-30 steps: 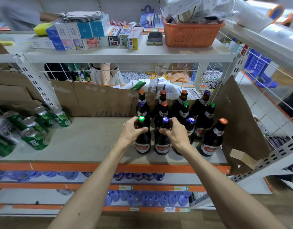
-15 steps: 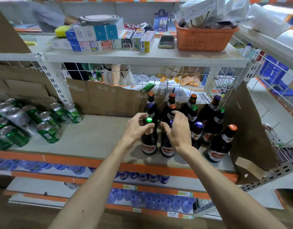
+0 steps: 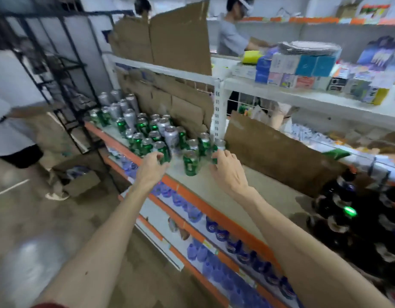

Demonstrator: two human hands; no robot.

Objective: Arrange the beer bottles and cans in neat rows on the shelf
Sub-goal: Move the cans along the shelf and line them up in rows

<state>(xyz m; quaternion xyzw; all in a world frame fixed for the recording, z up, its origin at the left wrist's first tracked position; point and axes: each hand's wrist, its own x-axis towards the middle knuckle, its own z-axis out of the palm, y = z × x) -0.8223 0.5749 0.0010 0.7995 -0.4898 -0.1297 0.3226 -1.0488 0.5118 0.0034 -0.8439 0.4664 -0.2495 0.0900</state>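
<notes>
Green and silver beer cans (image 3: 147, 132) stood bunched at the left of the orange-edged shelf (image 3: 205, 190), their labels too blurred to read, while dark beer bottles (image 3: 345, 218) crowded its right end. My left hand (image 3: 150, 167) curled round a front green can (image 3: 165, 152). My right hand (image 3: 226, 170) gripped the end can (image 3: 219, 146) beside a white post (image 3: 218, 112). A lone green can (image 3: 190, 162) stood between them. Cardboard (image 3: 276, 156) lined the back.

Toward your 11 o'clock stand more than a dozen green cans (image 3: 190, 162) and about eight silver cans (image 3: 171, 136). At 4 o'clock, dark bottles (image 3: 338, 221) blur past counting. Two people (image 3: 231, 38) at 12 o'clock; one more person (image 3: 11, 112) at 9 o'clock.
</notes>
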